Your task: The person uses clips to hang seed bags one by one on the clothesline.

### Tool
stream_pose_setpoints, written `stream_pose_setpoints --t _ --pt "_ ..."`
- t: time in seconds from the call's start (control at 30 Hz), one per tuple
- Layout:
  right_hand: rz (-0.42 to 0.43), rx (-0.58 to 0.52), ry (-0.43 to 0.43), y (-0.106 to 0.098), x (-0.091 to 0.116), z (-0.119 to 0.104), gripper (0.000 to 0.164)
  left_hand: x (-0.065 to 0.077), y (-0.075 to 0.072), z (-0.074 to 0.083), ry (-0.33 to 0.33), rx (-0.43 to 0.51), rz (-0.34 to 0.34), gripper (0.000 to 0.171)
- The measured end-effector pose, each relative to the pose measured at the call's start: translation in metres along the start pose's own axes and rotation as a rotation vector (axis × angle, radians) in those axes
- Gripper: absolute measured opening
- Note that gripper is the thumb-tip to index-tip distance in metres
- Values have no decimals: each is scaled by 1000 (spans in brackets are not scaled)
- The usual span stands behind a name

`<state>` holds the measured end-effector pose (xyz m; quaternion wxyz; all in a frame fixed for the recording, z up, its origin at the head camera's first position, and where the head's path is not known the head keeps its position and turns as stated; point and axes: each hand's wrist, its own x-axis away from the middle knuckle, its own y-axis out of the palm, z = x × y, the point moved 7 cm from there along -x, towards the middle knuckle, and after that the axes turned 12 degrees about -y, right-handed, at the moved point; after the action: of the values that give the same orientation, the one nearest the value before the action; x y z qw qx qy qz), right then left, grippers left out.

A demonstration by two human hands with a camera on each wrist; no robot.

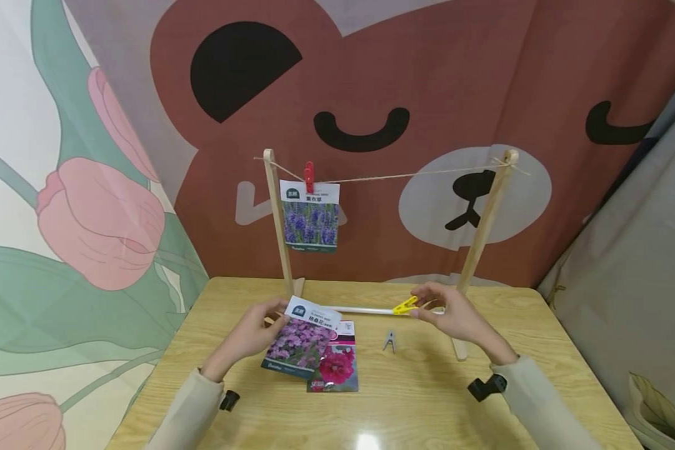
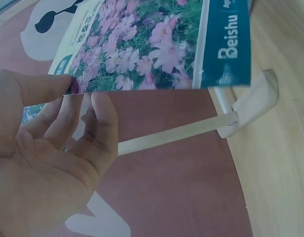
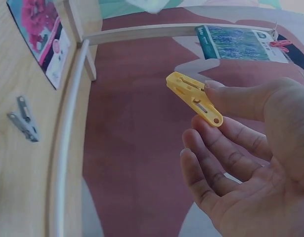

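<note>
Pinching packet (image 1: 299, 345) in left grip (image 1: 254, 332), yellow clip (image 1: 404, 305) in right grip (image 1: 454, 310) (hanging preparation, probably), next calling for lifting toward string (image 1: 399, 177) above both.

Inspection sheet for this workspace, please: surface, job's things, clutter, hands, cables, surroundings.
Surface: wood-grain table, bright glare spot.
Job's things: pink-flower packet and yellow clip, held; magenta-flower packet, on table, partly covered in the head view; grey clip, on table; purple-flower packet, hung by red clip from string on wooden frame.
Clutter: nothing seen
Hands: left hand pinches pink-flower packet; right hand pinches yellow clip.
Cables: nothing seen
Surroundings: bear-print fabric behind, tulip-print fabric at left.
</note>
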<state>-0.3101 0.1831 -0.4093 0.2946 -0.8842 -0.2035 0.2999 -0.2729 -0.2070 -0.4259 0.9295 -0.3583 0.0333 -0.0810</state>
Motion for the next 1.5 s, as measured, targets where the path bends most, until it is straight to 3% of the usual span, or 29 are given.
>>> stream_pose_setpoints --t 0.2,0.53,0.77,1.1,1.5 --pt "12 35 -56 -12 -12 -12 30 -4 -1 8 -12 7 25 23" --pt "60 45 -117 -37 -32 -30 27 -12 -3 27 47 24 64 21" --pt "65 75 -138 -51 -41 -48 29 -16 -3 39 79 47 76 31" --pt "54 68 -120 -67 -49 -57 33 -30 -2 61 142 156 117 13" --pt "74 104 -176 -81 -62 -77 28 -41 -3 81 170 148 174 10"
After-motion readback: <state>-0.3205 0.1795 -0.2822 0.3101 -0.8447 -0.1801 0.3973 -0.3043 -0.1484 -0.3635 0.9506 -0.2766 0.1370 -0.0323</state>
